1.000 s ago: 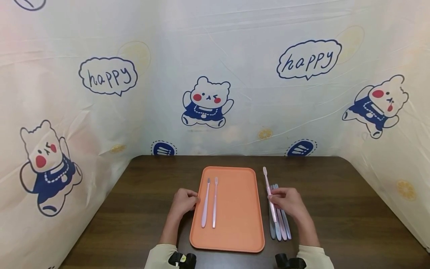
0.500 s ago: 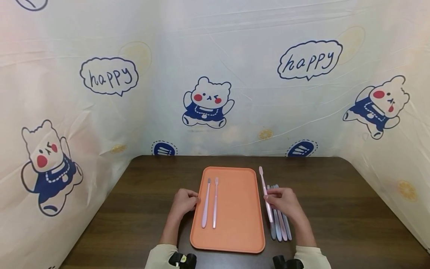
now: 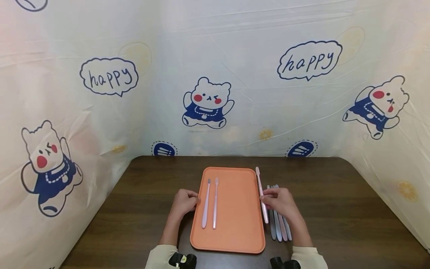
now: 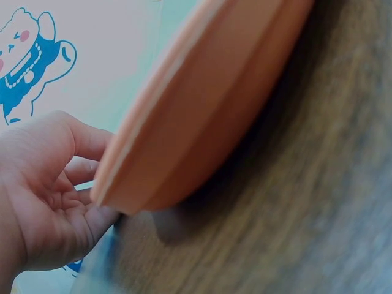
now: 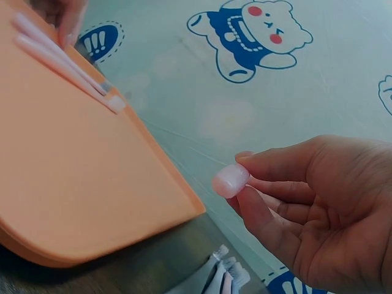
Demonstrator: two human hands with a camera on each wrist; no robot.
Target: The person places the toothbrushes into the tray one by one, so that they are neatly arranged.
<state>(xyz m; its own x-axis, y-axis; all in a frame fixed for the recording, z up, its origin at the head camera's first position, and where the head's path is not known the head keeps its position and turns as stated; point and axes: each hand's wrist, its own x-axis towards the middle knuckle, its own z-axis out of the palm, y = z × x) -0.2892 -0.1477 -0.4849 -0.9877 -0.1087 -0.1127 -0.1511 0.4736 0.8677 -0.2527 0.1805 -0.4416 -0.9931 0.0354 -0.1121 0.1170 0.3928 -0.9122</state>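
My right hand (image 3: pixel 279 201) pinches a pink toothbrush (image 3: pixel 259 185) between thumb and fingers, just beside the right rim of an orange tray (image 3: pixel 238 213). The brush's head points away from me; in the right wrist view its rounded pink handle (image 5: pixel 229 182) shows end-on. My left hand (image 3: pixel 184 201) grips the tray's left rim, with the thumb low at the edge in the left wrist view. Two toothbrushes lie side by side in the tray's left part, a lilac one (image 3: pixel 205 211) and a pale pink one (image 3: pixel 215 209).
Several more toothbrushes (image 3: pixel 279 226), grey, blue and pink, lie in a row right of the tray, partly under my right hand. The dark wooden table (image 3: pixel 339 201) ends at a pale printed curtain (image 3: pixel 252 93) behind and at both sides.
My right hand has moved left with the pink toothbrush, from over the row of brushes to the tray's right rim. My left hand has stayed at the tray.
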